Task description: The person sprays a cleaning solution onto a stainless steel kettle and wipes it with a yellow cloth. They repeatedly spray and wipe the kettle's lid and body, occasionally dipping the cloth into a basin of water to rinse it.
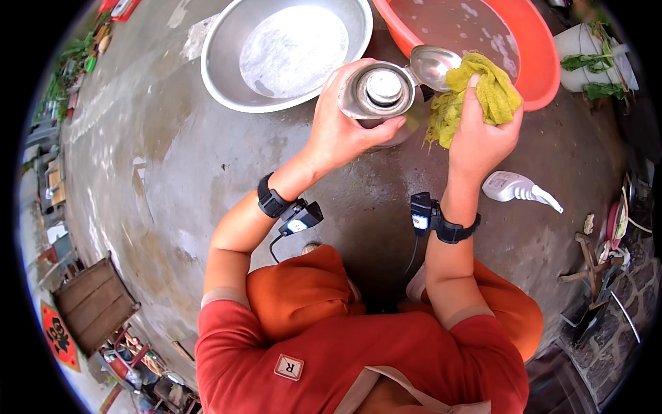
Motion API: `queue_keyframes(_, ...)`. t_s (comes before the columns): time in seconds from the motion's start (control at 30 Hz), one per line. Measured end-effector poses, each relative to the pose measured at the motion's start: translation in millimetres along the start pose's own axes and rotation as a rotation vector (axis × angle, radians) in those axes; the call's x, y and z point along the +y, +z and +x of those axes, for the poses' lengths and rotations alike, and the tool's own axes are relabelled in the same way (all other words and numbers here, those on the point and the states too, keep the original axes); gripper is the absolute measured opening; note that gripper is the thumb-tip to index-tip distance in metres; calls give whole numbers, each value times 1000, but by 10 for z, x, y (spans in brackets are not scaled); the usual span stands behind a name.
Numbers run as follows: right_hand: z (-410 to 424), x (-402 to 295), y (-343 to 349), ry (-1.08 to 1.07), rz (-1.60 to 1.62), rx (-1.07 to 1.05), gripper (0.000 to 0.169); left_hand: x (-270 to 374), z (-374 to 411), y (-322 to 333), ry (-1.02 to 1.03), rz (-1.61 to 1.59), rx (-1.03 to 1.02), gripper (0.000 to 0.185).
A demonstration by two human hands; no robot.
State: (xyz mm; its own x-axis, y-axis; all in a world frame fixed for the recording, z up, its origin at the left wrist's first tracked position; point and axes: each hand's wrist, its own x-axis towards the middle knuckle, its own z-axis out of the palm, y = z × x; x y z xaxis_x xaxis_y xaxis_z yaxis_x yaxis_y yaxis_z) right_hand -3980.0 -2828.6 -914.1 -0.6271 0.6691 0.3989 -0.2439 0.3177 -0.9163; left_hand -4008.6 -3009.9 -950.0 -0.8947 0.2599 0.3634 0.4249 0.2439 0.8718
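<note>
My left hand grips a metal vacuum jug around its upper body, seen almost from straight above. A round silvery stopper sits in its mouth. The hinged metal lid is swung back to the right. My right hand holds a crumpled yellow-green cloth, its thumb pressed on top. The cloth overlaps the lid's right edge; whether it presses on the metal I cannot tell. Frayed threads hang from the cloth's lower left. The jug's lower body is mostly hidden.
Beyond my left hand stands a metal basin. An orange-red plastic basin with cloudy, foamy water is behind the cloth. A white plastic bottle lies on the wet concrete floor. A white bucket with leaves stands far right.
</note>
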Motion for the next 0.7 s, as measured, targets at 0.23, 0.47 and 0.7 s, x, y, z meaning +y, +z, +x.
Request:
queue_keyframes(0.23,-258,-499,299,-434,-282,-346,50,17,37,9,52,26,4,63)
queue_keyframes(0.47,-386,-683,442,-578,-440,-666,35,-112,-38,-20,-8,-72,-108,48)
queue_keyframes(0.7,-373,-842,270,-576,-462,-808,30,-115,25,-56,199,114,-31,55)
